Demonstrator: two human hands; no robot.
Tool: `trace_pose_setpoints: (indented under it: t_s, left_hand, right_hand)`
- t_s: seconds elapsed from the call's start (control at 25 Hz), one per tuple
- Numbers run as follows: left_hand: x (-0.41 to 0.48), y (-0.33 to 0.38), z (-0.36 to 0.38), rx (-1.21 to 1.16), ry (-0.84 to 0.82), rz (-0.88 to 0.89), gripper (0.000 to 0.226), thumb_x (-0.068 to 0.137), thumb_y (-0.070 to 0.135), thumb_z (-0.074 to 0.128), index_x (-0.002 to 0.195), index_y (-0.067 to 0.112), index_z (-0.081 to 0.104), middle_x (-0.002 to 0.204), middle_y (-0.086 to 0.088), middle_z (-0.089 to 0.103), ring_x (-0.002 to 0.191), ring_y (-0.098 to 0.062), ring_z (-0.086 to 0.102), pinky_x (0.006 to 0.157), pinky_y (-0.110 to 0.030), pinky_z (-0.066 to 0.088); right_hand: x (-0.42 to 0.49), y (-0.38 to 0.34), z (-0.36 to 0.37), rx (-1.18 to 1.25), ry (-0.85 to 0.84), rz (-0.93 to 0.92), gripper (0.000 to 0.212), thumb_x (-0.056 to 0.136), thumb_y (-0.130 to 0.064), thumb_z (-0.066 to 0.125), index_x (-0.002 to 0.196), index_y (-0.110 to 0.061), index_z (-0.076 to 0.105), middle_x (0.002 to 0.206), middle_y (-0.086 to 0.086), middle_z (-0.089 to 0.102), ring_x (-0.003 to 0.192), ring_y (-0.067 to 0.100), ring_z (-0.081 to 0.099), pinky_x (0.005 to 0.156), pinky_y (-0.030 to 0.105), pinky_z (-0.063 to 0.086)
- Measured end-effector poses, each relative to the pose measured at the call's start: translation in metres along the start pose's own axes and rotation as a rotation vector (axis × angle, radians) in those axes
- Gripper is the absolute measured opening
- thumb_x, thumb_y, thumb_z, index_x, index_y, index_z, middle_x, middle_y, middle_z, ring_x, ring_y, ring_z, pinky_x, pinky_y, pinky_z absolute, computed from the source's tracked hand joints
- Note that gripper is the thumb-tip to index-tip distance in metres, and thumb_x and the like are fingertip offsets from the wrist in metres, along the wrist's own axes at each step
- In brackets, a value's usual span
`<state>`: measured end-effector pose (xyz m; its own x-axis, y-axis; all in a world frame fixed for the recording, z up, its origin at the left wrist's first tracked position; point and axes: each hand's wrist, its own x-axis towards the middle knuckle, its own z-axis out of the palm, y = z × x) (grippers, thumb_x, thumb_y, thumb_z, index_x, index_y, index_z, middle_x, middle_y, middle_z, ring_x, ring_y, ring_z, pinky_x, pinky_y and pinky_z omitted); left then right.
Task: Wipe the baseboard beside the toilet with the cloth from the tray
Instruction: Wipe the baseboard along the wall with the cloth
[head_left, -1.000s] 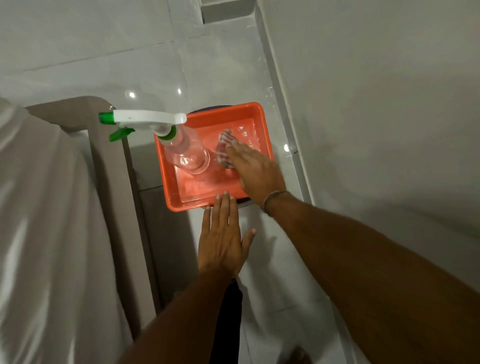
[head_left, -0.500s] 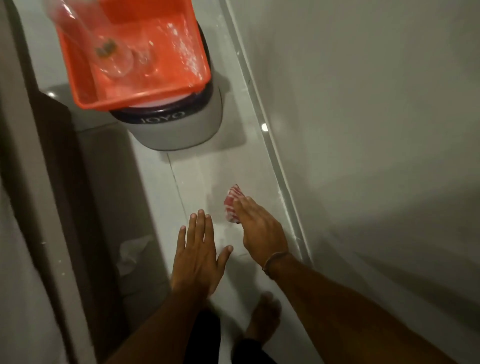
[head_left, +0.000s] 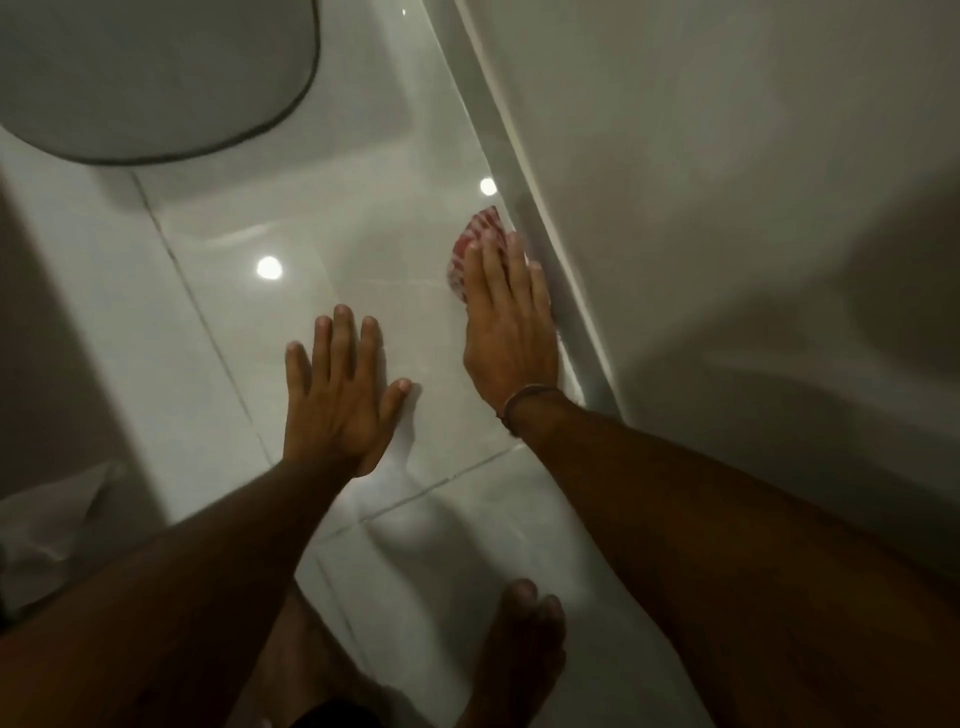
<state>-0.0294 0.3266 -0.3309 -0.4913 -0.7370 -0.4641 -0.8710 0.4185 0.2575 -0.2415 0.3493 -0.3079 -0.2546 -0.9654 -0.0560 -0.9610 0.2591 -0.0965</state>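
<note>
Head view: most of the cloth is hidden under the right hand; only a red-and-white patch is seen past the fingertips and on the thumb side. Its full shape and long axis cannot be told. The cloth is held flat against the floor right beside the baseboard, fingers extended and pressed on it, pointing along the baseboard toward the top of frame. The thumb is hidden. The left hand is kept free, fingers spread and straight, holding nothing; contact with the floor cannot be told. The toilet is cut off at top left and blurred. A bare foot is seen at the bottom edge.
</note>
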Motion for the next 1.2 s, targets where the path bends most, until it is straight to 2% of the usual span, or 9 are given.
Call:
trace_pose_setpoints:
  t_s: [0.08, 0.16, 0.36, 0.48, 0.68, 0.88, 1.0, 1.2]
  left_hand:
    - [0.003, -0.01, 0.021, -0.004, 0.087, 0.055, 0.084, 0.107, 0.065, 0.021, 0.171, 0.019, -0.007, 0.181, -0.016, -0.013, 0.166, -0.035, -0.017, 0.132, -0.063, -0.005]
    - [0.001, -0.015, 0.033, 0.005, 0.161, 0.084, 0.082, 0.107, 0.06, 0.029, 0.171, 0.019, -0.003, 0.181, -0.016, -0.011, 0.166, -0.034, -0.014, 0.133, -0.062, -0.004]
    - [0.003, -0.017, 0.04, -0.021, 0.259, 0.092, 0.082, 0.104, 0.058, 0.032, 0.172, 0.018, 0.009, 0.182, -0.016, 0.0, 0.168, -0.034, -0.006, 0.133, -0.062, 0.001]
    - [0.003, -0.018, 0.042, -0.017, 0.278, 0.102, 0.082, 0.104, 0.057, 0.033, 0.171, 0.018, 0.01, 0.182, -0.017, 0.002, 0.168, -0.034, -0.004, 0.133, -0.063, 0.002]
    - [0.004, -0.019, 0.042, -0.017, 0.285, 0.1, 0.082, 0.103, 0.057, 0.032, 0.171, 0.017, 0.011, 0.182, -0.017, 0.003, 0.168, -0.035, -0.002, 0.132, -0.065, 0.004]
    - [0.004, -0.019, 0.041, -0.018, 0.293, 0.109, 0.081, 0.103, 0.055, 0.032, 0.171, 0.015, 0.012, 0.181, -0.019, 0.003, 0.168, -0.036, -0.001, 0.132, -0.066, 0.006]
    - [0.003, -0.02, 0.04, -0.022, 0.299, 0.114, 0.081, 0.103, 0.054, 0.034, 0.171, 0.015, 0.011, 0.181, -0.019, 0.003, 0.168, -0.036, -0.001, 0.132, -0.066, 0.006]
    - [0.003, -0.019, 0.041, -0.025, 0.293, 0.115, 0.081, 0.103, 0.055, 0.031, 0.171, 0.015, 0.009, 0.181, -0.018, 0.001, 0.168, -0.035, -0.003, 0.132, -0.066, 0.005]
  right_hand:
    - [-0.006, 0.001, 0.009, 0.006, -0.044, -0.044, 0.067, 0.099, -0.015, 0.035, 0.163, -0.006, 0.017, 0.173, 0.02, 0.019, 0.16, 0.04, 0.014, 0.13, 0.056, 0.017]
    - [0.004, 0.006, 0.018, 0.02, -0.024, -0.102, 0.064, 0.1, -0.013, 0.03, 0.162, -0.004, 0.018, 0.173, 0.021, 0.018, 0.16, 0.04, 0.013, 0.131, 0.055, 0.017]
    - [0.036, 0.034, 0.044, -0.045, -0.001, -0.215, 0.056, 0.104, -0.006, 0.038, 0.159, 0.002, 0.028, 0.168, 0.026, 0.027, 0.159, 0.04, 0.02, 0.131, 0.05, 0.018]
    - [0.039, 0.039, 0.051, 0.028, 0.06, -0.102, 0.053, 0.107, -0.009, 0.043, 0.157, 0.002, 0.032, 0.167, 0.026, 0.031, 0.158, 0.039, 0.025, 0.128, 0.05, 0.028]
    - [0.016, 0.027, 0.053, 0.047, 0.06, 0.054, 0.055, 0.109, -0.016, 0.047, 0.16, -0.002, 0.029, 0.17, 0.021, 0.028, 0.159, 0.033, 0.023, 0.128, 0.046, 0.03]
    - [-0.055, 0.036, 0.049, 0.137, 0.097, 0.137, 0.047, 0.113, -0.02, 0.042, 0.157, -0.004, 0.037, 0.168, 0.016, 0.033, 0.158, 0.027, 0.027, 0.125, 0.043, 0.034]
    - [-0.095, 0.043, 0.046, 0.141, 0.038, 0.151, 0.047, 0.115, -0.021, 0.034, 0.159, -0.005, 0.033, 0.169, 0.015, 0.029, 0.159, 0.026, 0.024, 0.123, 0.047, 0.036]
    - [-0.162, 0.06, 0.043, 0.118, -0.009, 0.141, 0.054, 0.109, -0.016, 0.052, 0.158, -0.002, 0.034, 0.169, 0.017, 0.031, 0.159, 0.028, 0.025, 0.123, 0.047, 0.037]
